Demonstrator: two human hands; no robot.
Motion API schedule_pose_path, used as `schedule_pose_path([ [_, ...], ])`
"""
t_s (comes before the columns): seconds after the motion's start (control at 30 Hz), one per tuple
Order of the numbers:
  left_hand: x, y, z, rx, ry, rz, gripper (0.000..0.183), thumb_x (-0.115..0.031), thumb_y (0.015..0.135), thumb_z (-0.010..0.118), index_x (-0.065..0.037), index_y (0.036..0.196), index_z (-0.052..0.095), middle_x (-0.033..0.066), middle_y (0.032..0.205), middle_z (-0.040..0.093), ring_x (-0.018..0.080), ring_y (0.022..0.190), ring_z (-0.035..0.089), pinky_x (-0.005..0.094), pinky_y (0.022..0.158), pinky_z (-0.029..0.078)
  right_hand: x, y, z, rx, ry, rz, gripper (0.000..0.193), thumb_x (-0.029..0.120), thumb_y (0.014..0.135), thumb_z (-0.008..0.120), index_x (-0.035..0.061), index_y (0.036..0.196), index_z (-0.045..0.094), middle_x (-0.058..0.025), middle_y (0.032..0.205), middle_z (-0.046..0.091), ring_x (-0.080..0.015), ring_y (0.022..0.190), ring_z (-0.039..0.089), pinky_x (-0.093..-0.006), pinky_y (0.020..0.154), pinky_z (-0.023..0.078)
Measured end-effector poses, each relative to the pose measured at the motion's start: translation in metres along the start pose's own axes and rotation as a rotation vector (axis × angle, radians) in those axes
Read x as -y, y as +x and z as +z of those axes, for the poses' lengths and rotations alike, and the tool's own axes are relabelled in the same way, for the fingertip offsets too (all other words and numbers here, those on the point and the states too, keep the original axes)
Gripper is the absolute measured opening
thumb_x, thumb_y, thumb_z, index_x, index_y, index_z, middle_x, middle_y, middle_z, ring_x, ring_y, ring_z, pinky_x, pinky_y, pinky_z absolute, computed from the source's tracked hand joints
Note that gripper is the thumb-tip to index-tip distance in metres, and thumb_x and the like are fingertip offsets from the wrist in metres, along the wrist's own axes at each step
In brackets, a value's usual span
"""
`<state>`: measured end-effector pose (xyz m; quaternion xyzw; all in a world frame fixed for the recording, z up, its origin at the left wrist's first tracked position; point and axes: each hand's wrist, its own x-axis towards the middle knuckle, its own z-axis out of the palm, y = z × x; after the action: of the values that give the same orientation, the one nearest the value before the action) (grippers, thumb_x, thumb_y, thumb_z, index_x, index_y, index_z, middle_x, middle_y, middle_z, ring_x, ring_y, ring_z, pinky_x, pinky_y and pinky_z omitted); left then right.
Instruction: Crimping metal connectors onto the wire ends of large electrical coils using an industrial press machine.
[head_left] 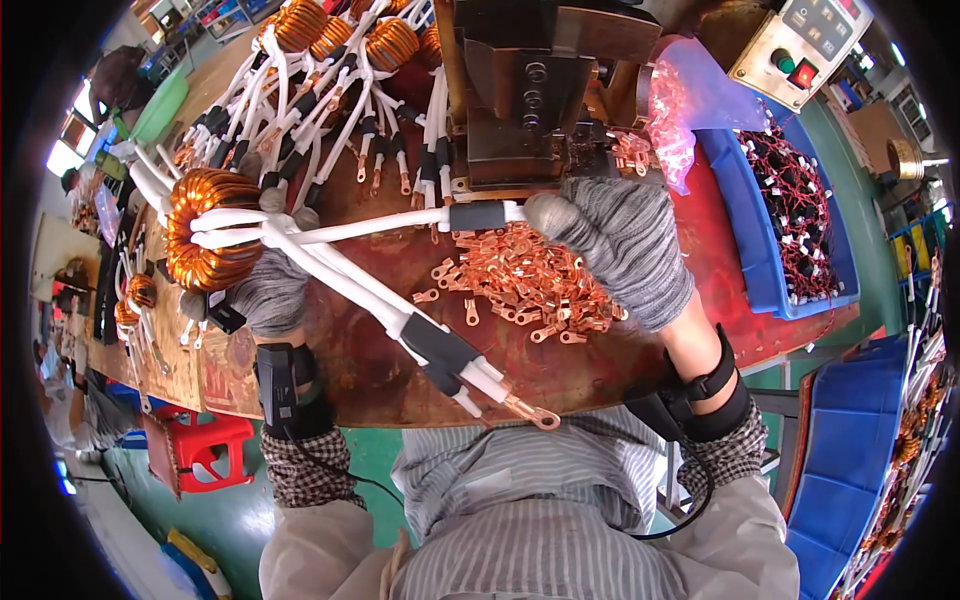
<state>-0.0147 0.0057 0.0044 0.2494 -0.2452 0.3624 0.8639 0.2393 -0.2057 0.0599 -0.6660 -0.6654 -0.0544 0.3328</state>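
Note:
A ring-shaped copper coil (pixel 207 238) with white sleeved leads is at the left, over the table. My left hand (pixel 272 292), in a grey knit glove, is closed around the coil and the base of its leads; the coil hides part of the fingers. One white lead (pixel 370 225) with a black sleeve (pixel 478 215) stretches right to my gloved right hand (pixel 632 245), which pinches its end just in front of a dark metal press (pixel 530 90). Another bundle slants toward me, with black tubing (pixel 440 345) and a copper ring lug (pixel 545 417) at its tip.
Loose copper lugs (pixel 530 285) lie piled below the stretched lead. More coils (pixel 390 45) with leads lie at the back left. A blue bin (pixel 735 215) of red-wired parts stands right, near a plastic bag (pixel 700 85) and a control box (pixel 800 55). A red stool (pixel 215 447) is lower left.

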Motion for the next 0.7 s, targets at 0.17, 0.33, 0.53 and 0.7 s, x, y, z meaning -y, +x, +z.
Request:
schedule_pose_path([
  [0.17, -0.013, 0.007, 0.017, 0.012, -0.006, -0.213, 0.031, -0.025, 0.088, 0.04, -0.012, 0.116, 0.039, 0.014, 0.119, 0.042, 0.0354, 0.108, 0.043, 0.0518, 0.092, 0.037, -0.042, -0.011, -0.004, 0.271, 0.479, 0.307, 0.029, 0.033, 0.079, 0.054, 0.0053, 0.082, 0.061, -0.0097, 0.064, 0.055, -0.0292, 0.061, 0.056, -0.0348, 0.054, 0.044],
  [0.33, -0.027, 0.011, -0.008, 0.136, -0.018, -0.079, 0.039, -0.024, 0.089, 0.039, -0.016, 0.127, 0.034, 0.0143, 0.114, 0.046, 0.0339, 0.111, 0.041, 0.0505, 0.093, 0.036, -0.024, -0.011, 0.014, 0.456, -0.051, -0.126, 0.027, 0.027, 0.076, 0.054, 0.0068, 0.093, 0.058, -0.0094, 0.081, 0.056, -0.026, 0.077, 0.056, -0.0365, 0.064, 0.045],
  [0.53, -0.038, -0.009, -0.018, -0.228, -0.187, 0.035, 0.063, -0.036, 0.075, 0.06, -0.012, 0.126, 0.033, 0.0119, 0.115, 0.042, 0.0292, 0.105, 0.042, 0.0433, 0.097, 0.031, -0.022, -0.012, 0.022, 0.381, -0.02, -0.135, 0.024, 0.026, 0.074, 0.058, 0.0062, 0.089, 0.06, -0.0077, 0.087, 0.055, -0.0258, 0.078, 0.055, -0.0363, 0.069, 0.044],
  [0.7, -0.009, -0.007, -0.001, -0.16, 0.183, 0.105, 0.091, -0.048, 0.055, 0.067, -0.01, 0.128, 0.028, 0.0157, 0.127, 0.03, 0.0335, 0.119, 0.026, 0.0535, 0.099, 0.019, -0.034, -0.011, 0.002, 0.426, 0.409, 0.054, 0.03, 0.027, 0.081, 0.053, 0.0036, 0.099, 0.058, -0.0136, 0.084, 0.061, -0.0297, 0.079, 0.058, -0.0344, 0.071, 0.046],
])
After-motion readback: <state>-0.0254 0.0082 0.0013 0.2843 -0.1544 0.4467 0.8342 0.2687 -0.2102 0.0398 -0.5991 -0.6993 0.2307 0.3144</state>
